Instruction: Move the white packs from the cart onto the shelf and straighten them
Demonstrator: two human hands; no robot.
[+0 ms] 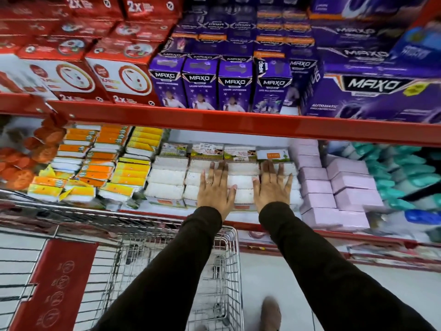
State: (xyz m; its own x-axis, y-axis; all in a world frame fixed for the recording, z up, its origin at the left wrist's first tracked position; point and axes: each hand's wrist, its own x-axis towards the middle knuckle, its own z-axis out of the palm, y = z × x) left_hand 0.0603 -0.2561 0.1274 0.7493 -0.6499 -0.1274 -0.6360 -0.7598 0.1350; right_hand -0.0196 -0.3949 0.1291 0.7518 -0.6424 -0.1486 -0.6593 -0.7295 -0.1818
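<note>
Several white packs lie in stacked rows on the middle shelf, under its red front rail. My left hand rests flat on the stack, fingers spread, a ring on one finger. My right hand lies flat on the packs beside it, fingers apart too. Neither hand grips a pack. The wire cart stands below my arms; its basket shows bare mesh where I can see into it.
Orange and yellow packs lie left of the white ones, pale pink boxes right of them, teal packs further right. Purple MAXO boxes and red boxes fill the shelf above. A shoe stands on the floor.
</note>
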